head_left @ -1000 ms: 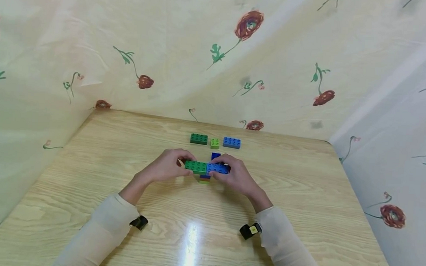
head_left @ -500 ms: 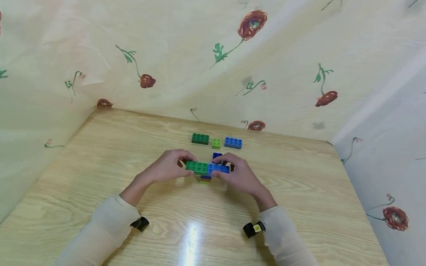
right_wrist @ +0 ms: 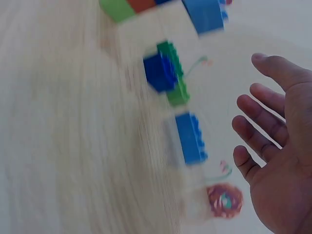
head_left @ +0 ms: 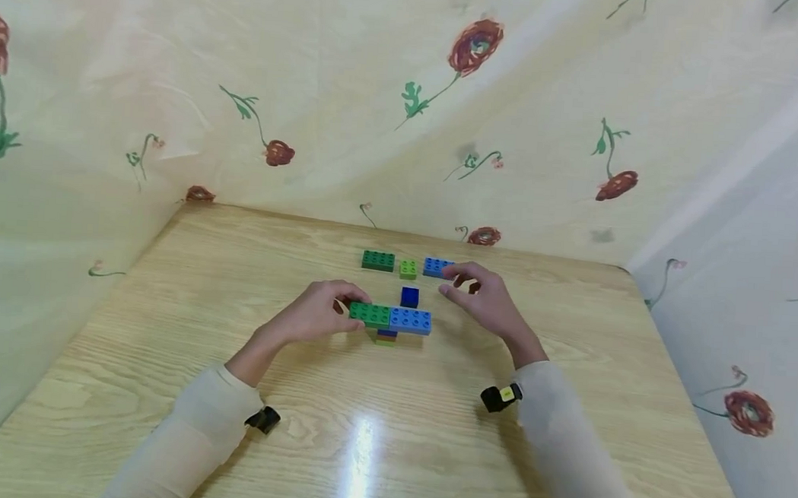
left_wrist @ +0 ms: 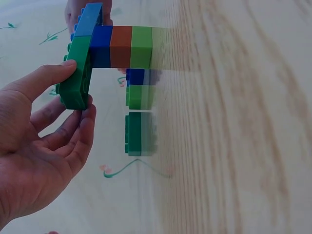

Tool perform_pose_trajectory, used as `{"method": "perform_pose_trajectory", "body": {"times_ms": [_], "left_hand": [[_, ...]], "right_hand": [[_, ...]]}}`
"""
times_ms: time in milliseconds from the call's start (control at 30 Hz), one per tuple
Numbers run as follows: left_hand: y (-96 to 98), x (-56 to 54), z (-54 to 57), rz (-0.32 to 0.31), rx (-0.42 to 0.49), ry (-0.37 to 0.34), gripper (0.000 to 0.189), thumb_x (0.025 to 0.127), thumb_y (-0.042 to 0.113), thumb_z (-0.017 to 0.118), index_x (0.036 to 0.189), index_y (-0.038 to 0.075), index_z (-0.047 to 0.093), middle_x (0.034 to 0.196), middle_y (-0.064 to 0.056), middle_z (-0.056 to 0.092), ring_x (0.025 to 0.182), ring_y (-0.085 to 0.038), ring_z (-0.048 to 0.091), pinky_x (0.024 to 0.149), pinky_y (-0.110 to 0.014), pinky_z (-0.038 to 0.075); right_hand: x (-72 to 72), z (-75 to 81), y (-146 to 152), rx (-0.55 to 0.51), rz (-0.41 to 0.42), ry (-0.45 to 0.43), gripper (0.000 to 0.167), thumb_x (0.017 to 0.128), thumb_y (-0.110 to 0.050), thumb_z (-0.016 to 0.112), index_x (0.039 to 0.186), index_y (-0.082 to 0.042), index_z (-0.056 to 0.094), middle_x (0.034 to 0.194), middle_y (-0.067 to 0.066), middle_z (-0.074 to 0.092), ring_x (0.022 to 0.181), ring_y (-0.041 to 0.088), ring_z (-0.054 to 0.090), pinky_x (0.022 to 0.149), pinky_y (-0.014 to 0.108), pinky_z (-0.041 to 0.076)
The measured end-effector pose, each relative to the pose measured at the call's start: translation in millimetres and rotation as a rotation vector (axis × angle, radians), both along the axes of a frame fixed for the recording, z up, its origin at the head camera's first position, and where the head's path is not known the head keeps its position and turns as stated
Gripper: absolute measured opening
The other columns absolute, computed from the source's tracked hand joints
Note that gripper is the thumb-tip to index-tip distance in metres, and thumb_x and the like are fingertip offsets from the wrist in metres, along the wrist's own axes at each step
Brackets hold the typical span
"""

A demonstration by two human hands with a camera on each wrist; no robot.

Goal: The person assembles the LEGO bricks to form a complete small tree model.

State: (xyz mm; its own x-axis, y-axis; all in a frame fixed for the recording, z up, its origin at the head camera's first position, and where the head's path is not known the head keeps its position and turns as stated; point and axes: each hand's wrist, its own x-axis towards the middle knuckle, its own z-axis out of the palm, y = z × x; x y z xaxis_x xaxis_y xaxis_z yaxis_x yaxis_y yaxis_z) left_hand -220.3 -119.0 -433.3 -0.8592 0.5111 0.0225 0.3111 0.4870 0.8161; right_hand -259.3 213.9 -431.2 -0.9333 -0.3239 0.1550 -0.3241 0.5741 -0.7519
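My left hand (head_left: 323, 309) pinches the outer end of a green toy brick (head_left: 370, 314) between thumb and fingers. That brick lies end to end with a blue brick (head_left: 410, 320), both across the top of a small column. In the left wrist view the column shows a dark blue brick (left_wrist: 101, 46), an orange-brown brick (left_wrist: 121, 47) and a light green brick (left_wrist: 141, 47) at the table. The right hand (head_left: 488, 296) is off the blocks, in the air near the rear blue brick (head_left: 437, 267), its fingers apart and holding nothing.
Behind the column a small dark blue brick (head_left: 410, 297) sits on the wooden table (head_left: 291, 440). Farther back, a dark green brick (head_left: 378, 261) and a small light green brick (head_left: 408, 269) stand in a row with the rear blue brick. Flowered cloth (head_left: 353, 109) hangs beyond the table.
My right hand has let go of the blue brick on the column and moved right and away, toward the back row. The left hand stays on the green brick.
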Motion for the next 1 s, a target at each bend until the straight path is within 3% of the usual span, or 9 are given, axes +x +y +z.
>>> {"method": "perform_pose_trajectory", "body": {"times_ms": [233,500,733,1000], "left_hand": [[1.5,0.6,-0.2,0.009,-0.005,-0.01,0.036,0.091,0.019,0.08,0.125,0.013,0.072,0.122,-0.006,0.071,0.107,-0.021,0.063,0.092,-0.039,0.056],[0.1,0.9,0.2,0.022,-0.016,-0.013,0.035,0.09,0.018,0.08,0.124,0.014,0.072,0.12,-0.004,0.072,0.105,-0.02,0.062,0.092,-0.038,0.056],[-0.3,-0.1,-1.6,0.02,-0.013,-0.015,0.035,0.09,0.019,0.08,0.124,0.015,0.072,0.12,-0.003,0.071,0.106,-0.019,0.062,0.093,-0.038,0.056],[-2.2,1.1,-1.1,0.02,-0.004,-0.011,0.034,0.09,0.018,0.08,0.123,0.014,0.072,0.12,-0.004,0.072,0.106,-0.02,0.063,0.093,-0.039,0.055]], "right_hand": [[-27.4,-3.3,22,0.03,-0.079,-0.033,0.042,0.1,-0.028,0.07,0.134,-0.006,0.064,0.13,0.014,0.068,0.114,0.03,0.06,0.093,0.042,0.046],[-57.4,-9.4,30,0.039,-0.064,-0.072,0.043,0.099,-0.023,0.07,0.137,-0.004,0.062,0.138,0.016,0.065,0.121,0.034,0.058,0.1,0.05,0.048],[-70.1,-13.5,33,0.071,-0.066,-0.166,0.044,0.1,-0.023,0.068,0.141,-0.006,0.06,0.143,0.015,0.06,0.127,0.036,0.055,0.097,0.049,0.05],[-79.7,-34.9,22,0.081,-0.091,-0.24,0.044,0.098,-0.016,0.067,0.14,-0.009,0.06,0.14,0.016,0.059,0.125,0.034,0.053,0.109,0.052,0.045]]}}
